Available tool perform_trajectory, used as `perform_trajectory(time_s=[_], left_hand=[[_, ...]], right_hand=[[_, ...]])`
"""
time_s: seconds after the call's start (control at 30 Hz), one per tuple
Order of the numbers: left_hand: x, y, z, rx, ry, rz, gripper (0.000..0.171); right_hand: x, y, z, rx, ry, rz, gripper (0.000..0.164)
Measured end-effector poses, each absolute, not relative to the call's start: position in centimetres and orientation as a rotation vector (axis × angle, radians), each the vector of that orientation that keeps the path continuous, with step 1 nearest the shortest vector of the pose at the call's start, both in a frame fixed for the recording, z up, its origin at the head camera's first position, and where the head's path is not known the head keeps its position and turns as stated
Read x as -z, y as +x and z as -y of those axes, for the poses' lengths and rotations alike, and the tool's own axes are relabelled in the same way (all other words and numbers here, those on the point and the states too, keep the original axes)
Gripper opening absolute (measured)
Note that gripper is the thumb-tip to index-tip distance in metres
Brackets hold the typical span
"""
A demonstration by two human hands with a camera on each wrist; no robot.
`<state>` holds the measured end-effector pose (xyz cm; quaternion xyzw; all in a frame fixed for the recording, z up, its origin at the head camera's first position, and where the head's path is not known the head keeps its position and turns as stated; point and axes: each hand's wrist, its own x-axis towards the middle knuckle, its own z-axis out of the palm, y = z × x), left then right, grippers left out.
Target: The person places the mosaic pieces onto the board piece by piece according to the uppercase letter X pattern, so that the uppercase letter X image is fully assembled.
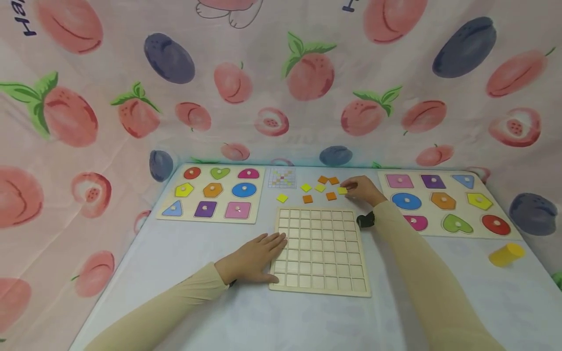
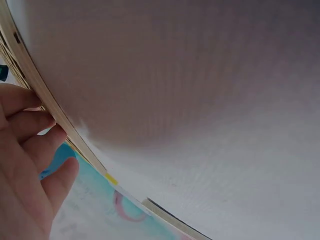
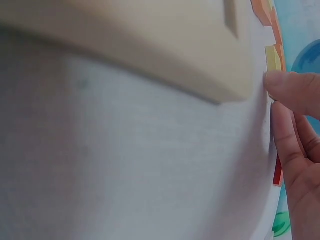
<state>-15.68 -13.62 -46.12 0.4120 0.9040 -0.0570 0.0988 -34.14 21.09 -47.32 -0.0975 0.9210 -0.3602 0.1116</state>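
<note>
A square wooden grid board [image 1: 322,243] lies flat on the table with bare cells. My left hand [image 1: 255,258] rests on its left edge, fingers spread and nearly straight; in the left wrist view, the fingertips [image 2: 52,121] lie along the board's side. Beyond the board's far right corner, my right hand [image 1: 363,189] pinches a yellow square tile [image 1: 342,190] between thumb and finger. In the right wrist view, the thumb overlaps that yellow tile [image 3: 271,57]. Several loose tiles lie around it, among them an orange tile [image 1: 331,196] and a yellow tile [image 1: 320,187].
A shape puzzle board [image 1: 259,214] with knobbed pieces lies at the left, another puzzle board [image 1: 432,187] at the right. A small card with a coloured grid pattern [image 1: 282,178] lies at the back. A yellow cylinder [image 1: 505,255] is near the right table edge.
</note>
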Motion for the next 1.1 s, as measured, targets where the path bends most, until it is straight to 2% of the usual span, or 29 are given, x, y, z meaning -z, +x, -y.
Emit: perform_trajectory(time_s=[0.6, 1.1], left_hand=[[46.42, -15.79, 13.61, 0.213, 1.207, -2.679, 0.092], [46.59, -15.69, 13.85, 0.188, 1.247, -2.682, 0.09]], right_hand=[[47.24, -34.22, -21.14, 0.991, -0.322, -2.771, 0.03], [47.13, -33.9, -20.96, 1.045, -0.35, -2.746, 0.032]])
